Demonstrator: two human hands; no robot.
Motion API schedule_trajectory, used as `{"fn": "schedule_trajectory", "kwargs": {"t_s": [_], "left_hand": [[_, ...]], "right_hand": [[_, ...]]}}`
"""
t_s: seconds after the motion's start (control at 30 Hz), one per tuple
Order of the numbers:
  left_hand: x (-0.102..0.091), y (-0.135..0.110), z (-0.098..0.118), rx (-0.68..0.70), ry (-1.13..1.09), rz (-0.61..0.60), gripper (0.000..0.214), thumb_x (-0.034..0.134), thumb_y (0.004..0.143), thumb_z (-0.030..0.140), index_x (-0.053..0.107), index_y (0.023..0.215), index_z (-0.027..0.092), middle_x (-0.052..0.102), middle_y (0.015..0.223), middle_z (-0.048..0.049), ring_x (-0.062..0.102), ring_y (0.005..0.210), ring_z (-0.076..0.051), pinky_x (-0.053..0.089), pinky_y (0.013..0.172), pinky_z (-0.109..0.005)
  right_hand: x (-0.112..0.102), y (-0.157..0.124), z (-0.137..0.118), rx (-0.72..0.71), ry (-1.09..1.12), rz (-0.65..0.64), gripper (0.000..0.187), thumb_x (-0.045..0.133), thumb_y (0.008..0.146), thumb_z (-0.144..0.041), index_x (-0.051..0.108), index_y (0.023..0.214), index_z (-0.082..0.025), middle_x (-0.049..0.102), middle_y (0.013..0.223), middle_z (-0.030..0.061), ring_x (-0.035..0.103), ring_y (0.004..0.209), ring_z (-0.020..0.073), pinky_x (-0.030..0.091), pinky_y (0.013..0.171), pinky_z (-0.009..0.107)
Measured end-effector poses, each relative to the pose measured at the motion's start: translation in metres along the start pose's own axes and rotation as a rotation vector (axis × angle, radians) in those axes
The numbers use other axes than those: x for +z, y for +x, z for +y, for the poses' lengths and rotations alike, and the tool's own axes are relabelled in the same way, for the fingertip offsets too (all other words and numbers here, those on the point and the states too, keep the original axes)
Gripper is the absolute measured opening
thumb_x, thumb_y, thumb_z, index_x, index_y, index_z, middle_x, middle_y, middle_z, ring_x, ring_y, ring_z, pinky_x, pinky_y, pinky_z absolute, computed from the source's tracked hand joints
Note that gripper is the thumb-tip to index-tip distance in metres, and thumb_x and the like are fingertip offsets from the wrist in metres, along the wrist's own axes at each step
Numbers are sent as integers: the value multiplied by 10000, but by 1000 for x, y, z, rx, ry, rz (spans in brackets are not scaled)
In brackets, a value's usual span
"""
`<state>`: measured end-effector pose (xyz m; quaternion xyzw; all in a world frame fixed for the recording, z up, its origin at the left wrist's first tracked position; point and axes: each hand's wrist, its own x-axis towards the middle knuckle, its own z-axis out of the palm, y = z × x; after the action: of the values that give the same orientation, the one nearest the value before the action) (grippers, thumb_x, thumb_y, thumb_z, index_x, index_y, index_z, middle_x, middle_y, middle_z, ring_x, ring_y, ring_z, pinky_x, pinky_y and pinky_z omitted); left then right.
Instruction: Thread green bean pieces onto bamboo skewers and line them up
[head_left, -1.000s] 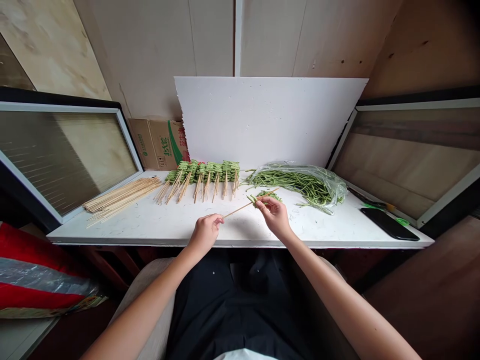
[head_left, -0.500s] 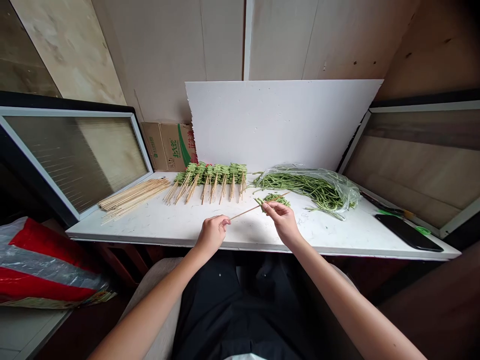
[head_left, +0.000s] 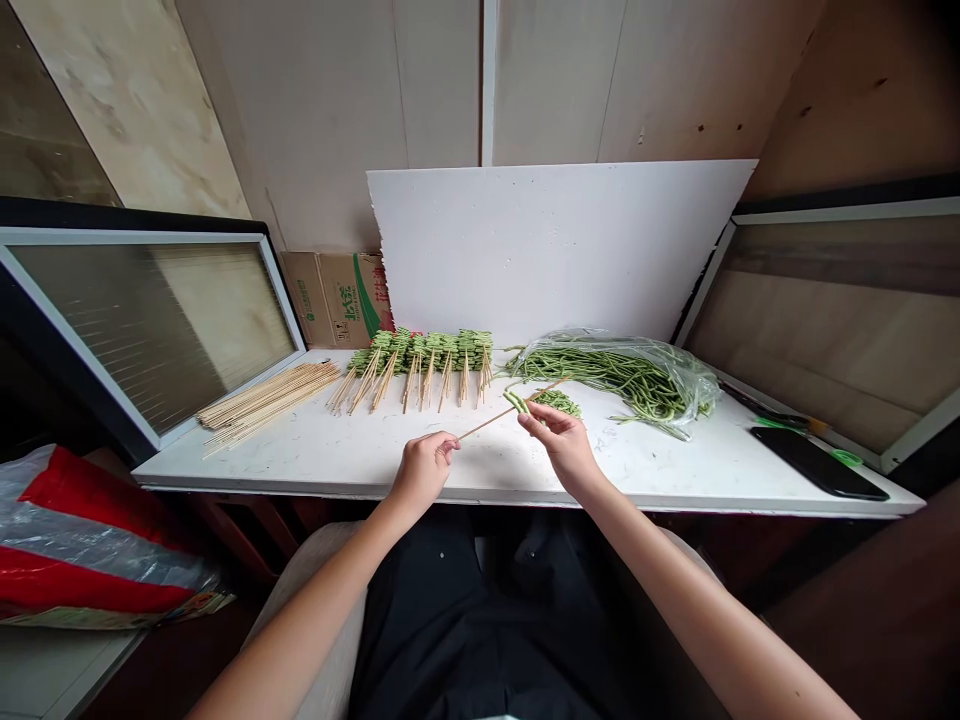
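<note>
**Cut bean point(head_left: 515, 401) tips up and juts farther from the right fingers point(head_left: 535, 427) than half a second ago; both hands barely shift**

The white table point(head_left: 300, 462) spreads below the fingers of both hands. A white board point(head_left: 562, 245) stands upright well beyond them. Past the right fingers and farther right, long green beans point(head_left: 611, 370) lie partly in a clear plastic bag point(head_left: 697, 382). Beyond the left fingers point(head_left: 448, 444) is a row of skewered beans point(head_left: 431, 352), its sticks pointing back toward them; well off to their left lies a pile of bare sticks point(head_left: 266, 395). The left hand point(head_left: 421, 472) has its fingers closed on the near end of one skewer point(head_left: 486, 426), which slants up past the right fingers. A small heap of cut beans point(head_left: 560, 402) sits just behind the right hand point(head_left: 568, 447), whose fingertips pinch the cut bean beside the skewer; whether it is pierced, I cannot tell.
</note>
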<state>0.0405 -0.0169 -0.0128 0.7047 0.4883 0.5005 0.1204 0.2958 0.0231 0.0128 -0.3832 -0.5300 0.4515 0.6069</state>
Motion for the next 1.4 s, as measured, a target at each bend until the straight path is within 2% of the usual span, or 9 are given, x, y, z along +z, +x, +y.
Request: {"fn": "schedule_trajectory", "kwargs": {"t_s": [0.13, 0.27, 0.37, 0.5, 0.67, 0.77, 0.9, 1.13, 1.4], "left_hand": [[5, -1, -8, -43, 2, -127, 286, 510, 1013, 186, 771, 897, 180, 702, 699, -16, 638, 625, -147, 491, 659, -253], [-1, 5, -19, -76, 60, -192, 287, 527, 1051, 294, 780, 968, 189, 775, 813, -46, 720, 765, -188, 529, 741, -282], [-22, 17, -32, -130, 201, -104, 221, 609, 1021, 324, 787, 980, 199, 811, 915, -68, 741, 828, -209, 543, 779, -299], [-60, 41, -57, -249, 391, 83, 177, 671, 986, 316, 798, 1017, 198, 826, 965, -89, 760, 863, -223, 561, 803, -302], [-80, 69, -85, -366, 592, 50, 190, 672, 979, 326, 823, 997, 211, 831, 955, -91, 773, 902, -254, 567, 826, -315], [-73, 84, -89, -398, 640, 6, 226, 679, 981, 368, 830, 1006, 202, 830, 1029, -118, 772, 963, -267, 562, 841, -317], [-57, 106, -82, -393, 657, 12, 315, 637, 1012, 450, 821, 1012, 194, 823, 1054, -128, 765, 979, -270, 554, 848, -326], [-26, 140, -78, -349, 790, -22, 258, 665, 999, 371, 790, 1120, 180, 762, 1229, -161, 741, 1079, -273, 545, 912, -334], [-8, 157, -85, -426, 894, -98, 258, 630, 997, 271, 791, 1084, 89, 769, 1093, -231, 753, 1053, -324, 565, 880, -373]], "right_hand": [[-7, 7, 10, 43, -60, 18, 582, 956, 664, -547, 847, 1115, -196, 815, 1112, 130, 721, 1018, 293, 555, 788, 382], [-16, 14, 20, 146, -133, 72, 622, 961, 626, -564, 847, 1097, -174, 820, 1121, 154, 738, 990, 298, 513, 648, 321], [-23, 16, 26, 205, -224, 102, 623, 954, 603, -584, 854, 1042, -154, 824, 1110, 172, 747, 890, 288, 485, 577, 311], [-30, 20, 37, 166, -354, 97, 605, 918, 626, -617, 859, 992, -139, 835, 1018, 175, 759, 828, 296, 531, 624, 344], [-33, 24, 47, 9, -681, 22, 531, 793, 763, -642, 864, 968, -157, 832, 895, 144, 742, 777, 297, 525, 697, 375], [-28, 22, 49, -82, -906, -42, 438, 706, 846, -598, 860, 960, -204, 826, 890, 110, 728, 768, 281, 493, 690, 363], [-22, 17, 49, -170, -1023, -79, 377, 655, 884, -563, 836, 933, -237, 821, 937, 90, 743, 893, 297, 488, 729, 352], [-19, 17, 48, -159, -997, -48, 432, 531, 959, -525, 822, 922, -207, 811, 932, 109, 715, 862, 291, 447, 726, 359], [-21, 17, 47, -113, -894, -38, 461, 517, 962, -509, 831, 924, -174, 791, 844, 113, 676, 739, 257, 403, 663, 339]]}}
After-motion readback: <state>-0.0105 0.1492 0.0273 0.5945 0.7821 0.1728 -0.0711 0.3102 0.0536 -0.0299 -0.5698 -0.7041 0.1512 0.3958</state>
